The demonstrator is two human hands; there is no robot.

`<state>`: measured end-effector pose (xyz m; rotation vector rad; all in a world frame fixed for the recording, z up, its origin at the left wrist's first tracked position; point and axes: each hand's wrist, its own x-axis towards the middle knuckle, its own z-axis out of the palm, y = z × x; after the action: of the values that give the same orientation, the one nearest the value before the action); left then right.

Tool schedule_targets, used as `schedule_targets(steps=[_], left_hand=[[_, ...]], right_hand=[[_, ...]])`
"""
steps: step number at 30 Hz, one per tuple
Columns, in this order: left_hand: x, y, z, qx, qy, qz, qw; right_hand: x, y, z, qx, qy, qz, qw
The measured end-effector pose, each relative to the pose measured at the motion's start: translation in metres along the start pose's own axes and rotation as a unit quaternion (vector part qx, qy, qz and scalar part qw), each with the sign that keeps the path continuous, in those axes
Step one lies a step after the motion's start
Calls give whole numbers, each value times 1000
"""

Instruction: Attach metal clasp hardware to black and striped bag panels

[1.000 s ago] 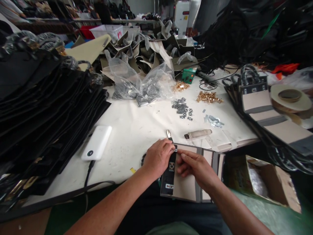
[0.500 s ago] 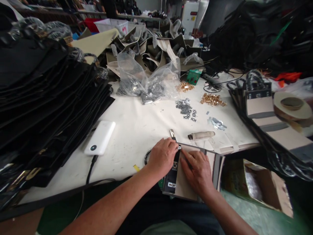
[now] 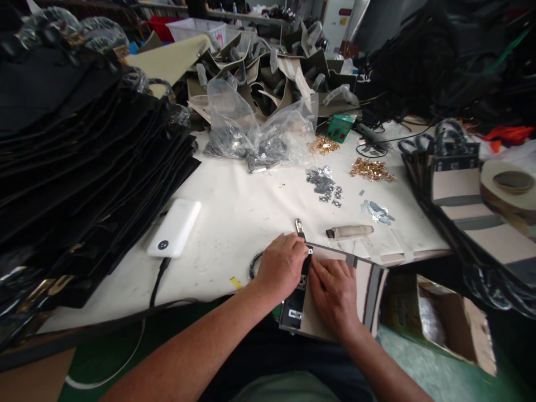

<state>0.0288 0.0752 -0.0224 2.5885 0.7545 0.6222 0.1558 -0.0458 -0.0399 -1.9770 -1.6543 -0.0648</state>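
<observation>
1. At the near edge of the white-topped worktable [image 3: 226, 223] lies a flat beige board panel with dark grey bands [image 3: 311, 317], overhanging toward the person's lap, directly beneath the 2 hands.
2. Over the panel's far left corner, the left hand [image 3: 281, 267] has its fingers bent together, tips beside a small silvery metal piece [image 3: 310, 251]; whether they pinch it, I cannot tell.
3. Upon the panel's beige face, the right hand [image 3: 334, 293] rests palm down, opened out, its index finger reaching toward the left fingertips.
4. Along the panel's left side runs a black strip [image 3: 292, 303], partly under the left hand, bearing a silvery rectangular plate [image 3: 295, 314] near the lap end.
5. Just past the panel's far left corner, a gold-coloured metal tab [image 3: 298, 226] sticks out beyond the left hand.
6. Just beyond the panel's far edge lies a cloth-wrapped, dark-ended cylindrical tool [image 3: 350, 231].
7. Farther beyond the panel sit grey square plates [image 3: 321, 182], flat silver slips [image 3: 378, 213] and 2 heaps of gold-coloured clips [image 3: 372, 169].
8. Well left of the panel is a white power bank [image 3: 176, 228].
</observation>
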Motion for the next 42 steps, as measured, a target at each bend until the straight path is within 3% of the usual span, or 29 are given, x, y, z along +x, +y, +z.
schedule_targets(steps=[6,13,24,29,38,42], left_hand=[[1,0,-1,1,3,-1,1000],[-1,-2,-2,-45,24,-1,999],[0,-2,-6,-43,8,-7,999],[-2,-3,-5,-44,14,3,999],[4,-4,-8,-67,11,-23,997],[5,-8,-8,-62,14,-12,998]], right_hand=[[3,-6,-6,-62,-40,-11,997],[7,10,-7,74,1,36,997],[14,6,-8,131,-11,104,986],[13,6,-8,143,-1,95,985],[12,9,-4,70,-11,33,997],[23,19,-16,111,-37,21,993]])
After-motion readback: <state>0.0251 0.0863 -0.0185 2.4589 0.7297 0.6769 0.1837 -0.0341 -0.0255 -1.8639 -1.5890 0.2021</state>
